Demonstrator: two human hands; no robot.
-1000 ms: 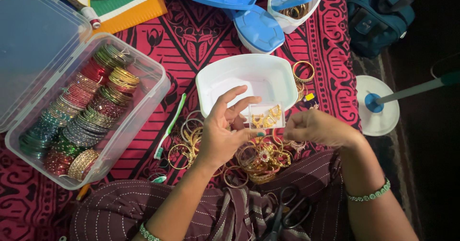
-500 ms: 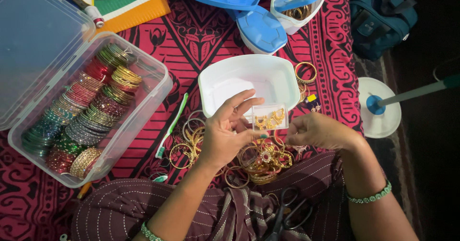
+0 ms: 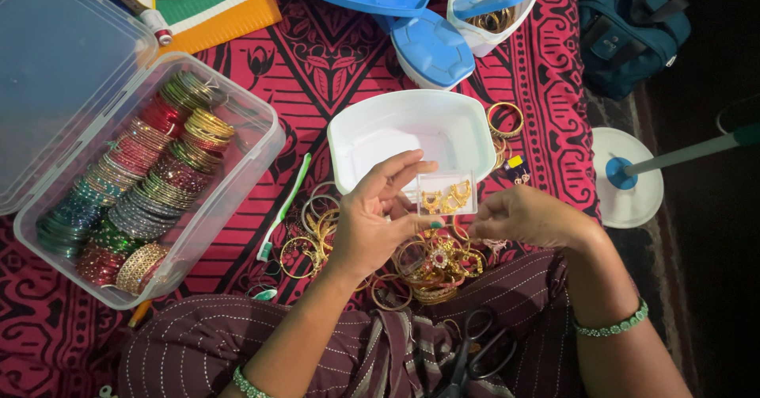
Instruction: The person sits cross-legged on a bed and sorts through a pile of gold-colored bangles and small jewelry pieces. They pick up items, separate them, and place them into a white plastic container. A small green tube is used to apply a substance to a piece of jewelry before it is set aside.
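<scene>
Red-and-black patterned cloth (image 3: 332, 73) covers the surface on which everything lies, with the person's striped maroon garment (image 3: 237, 342) at the bottom edge.

Both hands meet over it on one small clear plastic packet (image 3: 447, 193) holding gold earrings, about two pairs as far as can be told. The left hand (image 3: 378, 220) has its grip clamped on the packet's left edge, thumb below and fingers spread above; the right hand (image 3: 526, 216) pinches the packet's right lower corner, grip closed on it. The packet hangs just over the near rim of one empty white plastic tub (image 3: 412, 129).

Directly beneath the hands lies a tangled heap of gold bangles and ornaments (image 3: 431, 263), partly hidden by the left hand; too many to count. One green-and-white toothbrush (image 3: 283, 208) lies just left of it, and one pair of black scissors (image 3: 475, 354) rests on the lap.

Farther out, one large clear storage box (image 3: 237, 200) at left holds three rows of stacked coloured bangles (image 3: 134, 176), its lid (image 3: 55, 65) open beside it. At the top are three blue lids (image 3: 431, 45) and a white tub with gold bangles (image 3: 495, 19). One gold bangle (image 3: 504, 118) lies right of the empty tub. A teal bag (image 3: 629, 30) and a white round stand base (image 3: 629, 178) sit beyond the cloth's right edge.
</scene>
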